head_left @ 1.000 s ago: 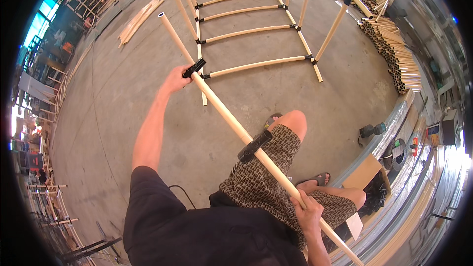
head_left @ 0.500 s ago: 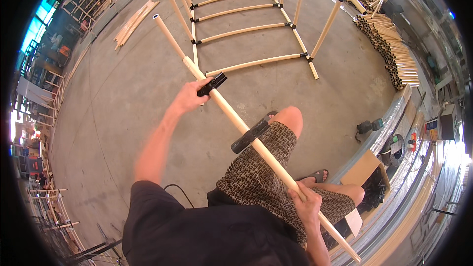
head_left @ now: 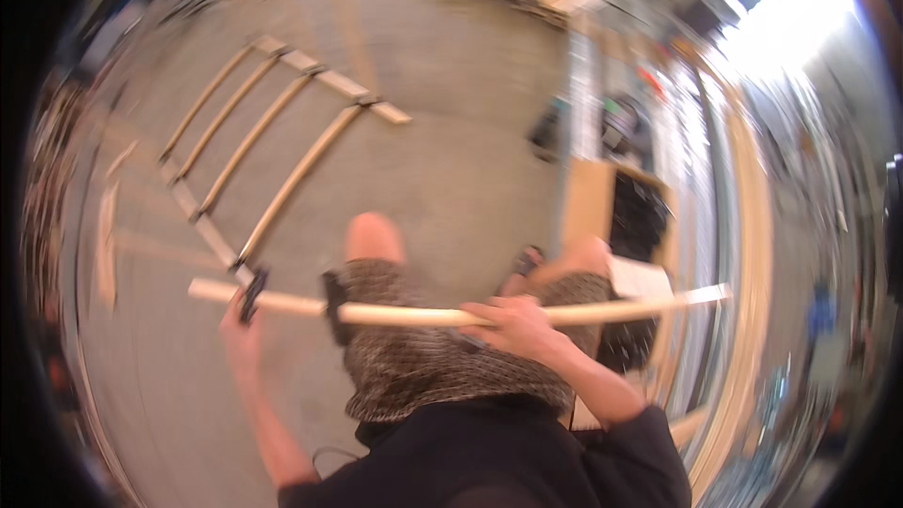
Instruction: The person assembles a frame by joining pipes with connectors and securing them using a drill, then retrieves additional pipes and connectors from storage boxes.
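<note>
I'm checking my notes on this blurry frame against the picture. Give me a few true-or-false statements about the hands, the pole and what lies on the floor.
1. The wooden pole lies roughly level across the person's lap. True.
2. The right hand is off the pole. False: it grips the pole near its middle.
3. The left hand is at the pole near its left end, by a black clamp. True.
4. A ladder-like wooden frame leans upright against a wall. False: it lies flat on the concrete floor.
5. Both hands sit together at one end of the pole. False: they are well apart along it.
</note>
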Action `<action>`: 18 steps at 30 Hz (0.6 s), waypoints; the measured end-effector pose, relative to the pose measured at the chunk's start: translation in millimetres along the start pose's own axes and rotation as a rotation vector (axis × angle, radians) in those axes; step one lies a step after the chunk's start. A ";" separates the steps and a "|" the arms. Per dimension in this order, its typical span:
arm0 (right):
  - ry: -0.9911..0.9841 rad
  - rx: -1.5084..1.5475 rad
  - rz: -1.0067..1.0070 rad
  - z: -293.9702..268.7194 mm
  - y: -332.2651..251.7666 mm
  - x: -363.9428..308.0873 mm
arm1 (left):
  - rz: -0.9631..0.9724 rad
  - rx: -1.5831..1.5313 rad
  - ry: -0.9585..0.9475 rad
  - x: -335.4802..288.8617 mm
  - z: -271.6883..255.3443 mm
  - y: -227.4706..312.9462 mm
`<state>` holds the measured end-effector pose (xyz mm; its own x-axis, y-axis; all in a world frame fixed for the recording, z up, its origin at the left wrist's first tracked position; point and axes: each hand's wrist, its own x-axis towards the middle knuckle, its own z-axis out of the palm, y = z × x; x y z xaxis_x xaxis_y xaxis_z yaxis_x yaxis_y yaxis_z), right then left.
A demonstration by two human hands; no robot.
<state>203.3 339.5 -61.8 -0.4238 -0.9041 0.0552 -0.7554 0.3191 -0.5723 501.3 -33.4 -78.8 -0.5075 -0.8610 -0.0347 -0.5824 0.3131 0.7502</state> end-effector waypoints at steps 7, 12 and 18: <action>-0.092 0.163 0.052 21.3 22.8 -26.7 | -0.111 0.152 -0.140 37.7 1.3 -29.9; -0.062 0.295 0.087 -32.0 71.9 -28.8 | -0.072 0.166 -0.221 63.5 -11.6 -25.1; 0.398 -0.175 0.687 -150.0 306.7 -41.8 | -0.103 0.188 -0.239 65.7 -3.7 1.7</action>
<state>-85.7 517.8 -116.8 -0.9422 -0.3320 0.0440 -0.3155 0.8357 -0.4495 469.3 -90.9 -77.3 -0.5615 -0.7804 -0.2751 -0.7343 0.3167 0.6004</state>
